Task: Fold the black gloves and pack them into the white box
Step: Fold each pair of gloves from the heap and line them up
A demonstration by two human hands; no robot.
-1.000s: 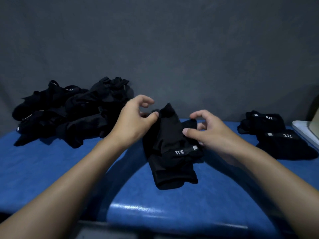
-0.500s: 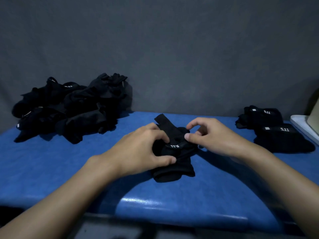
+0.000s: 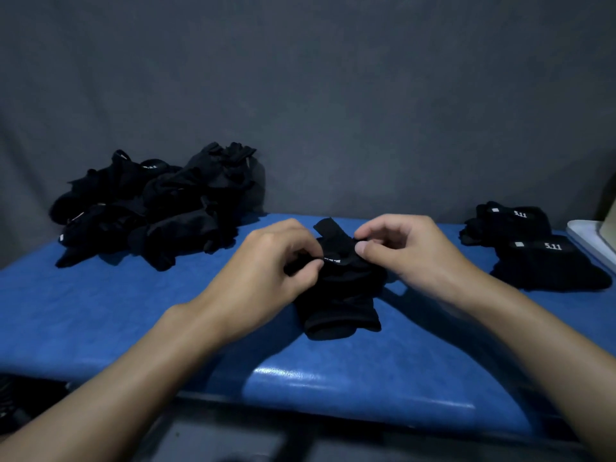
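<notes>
Fingers on fabric at the middle of the table: the left hand [image 3: 266, 271] pinches the near-left edge of the black glove [image 3: 340, 295] between thumb and fingertips. The right hand [image 3: 410, 251] nips its upper right, thumb against curled fingers. The glove lies bunched on the blue pad [image 3: 100, 311] between them, open end toward the person, one strip poking up at the far side. Here's the danger as I read it: this cloth is soft and springy, so if either pinch lets go before the fold is pressed flat, it could flop open. That stray strip could be left hanging out too. Black on black in dim light makes edges hard to judge, so a lopsided fold is a real chance. The white box [image 3: 590, 235] shows only a corner at the far right edge, well apart from the work. The folded bundles [image 3: 540, 255] sit just beside it and could be nudged by a passing arm. The pad looks glossy along its front lip, perhaps slick enough to let a bundle slide. A loose heap [image 3: 160, 208] of gloves waits far left against the grey cloth backdrop [image 3: 333, 95], wrinkled and shadowy.
</notes>
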